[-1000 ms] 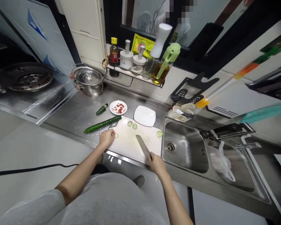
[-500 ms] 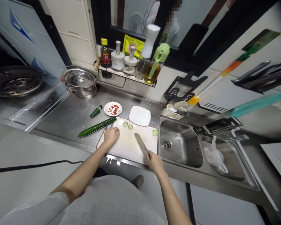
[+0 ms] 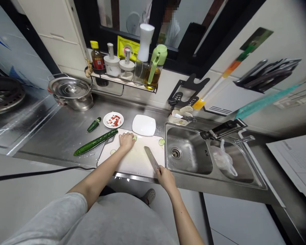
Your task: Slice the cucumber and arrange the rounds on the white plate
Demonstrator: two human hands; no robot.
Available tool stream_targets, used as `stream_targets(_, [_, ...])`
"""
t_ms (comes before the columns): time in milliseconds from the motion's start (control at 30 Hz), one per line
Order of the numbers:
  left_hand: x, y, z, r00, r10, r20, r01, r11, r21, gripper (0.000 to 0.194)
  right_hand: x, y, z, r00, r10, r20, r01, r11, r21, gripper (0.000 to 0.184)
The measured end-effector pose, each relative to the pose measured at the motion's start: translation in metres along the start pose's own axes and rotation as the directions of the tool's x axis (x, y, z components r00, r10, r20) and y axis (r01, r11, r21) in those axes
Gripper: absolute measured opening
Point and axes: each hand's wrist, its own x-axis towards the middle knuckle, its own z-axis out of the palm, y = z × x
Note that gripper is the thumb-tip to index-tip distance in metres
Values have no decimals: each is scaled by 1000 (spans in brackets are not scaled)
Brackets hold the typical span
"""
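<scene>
My right hand [image 3: 166,178] grips a kitchen knife [image 3: 151,158] by its handle, the broad blade pointing up and left over the white cutting board [image 3: 132,165]. My left hand [image 3: 126,141] is closed near the board's back edge, its fingers at a pale green cucumber slice [image 3: 135,138]; part of what lies under them is hidden. Another slice lies on the left of the board, by my left wrist, and more sit at its right edge. A long cucumber [image 3: 95,143] rests across the counter and the board's left corner. Behind it lies a short cucumber piece [image 3: 94,125].
Behind the board stand a white plate of chopped red pieces [image 3: 113,120] and a bare white dish [image 3: 143,125]. A steel sink [image 3: 191,149] adjoins on the right. A lidded steel pot [image 3: 80,98] is at left, and a condiment rack [image 3: 123,80] hangs at the back.
My left hand has moved right and back onto the slices, uncovering a slice at the board's left. The knife stays in my right hand, nearly still. The camera view has shifted rightward.
</scene>
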Motion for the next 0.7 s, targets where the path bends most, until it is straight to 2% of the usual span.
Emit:
stream_targets(467, [4,3,-1,998,-36,56,43,992,-119,16,-1,3,1,1000,12,13,-12,1000,-1,32])
stream_targets(700, [-11,-3,-10,994,-45,103,71,964,-257,16,3,0,1,1000,-12,11,12,1000,-9,31])
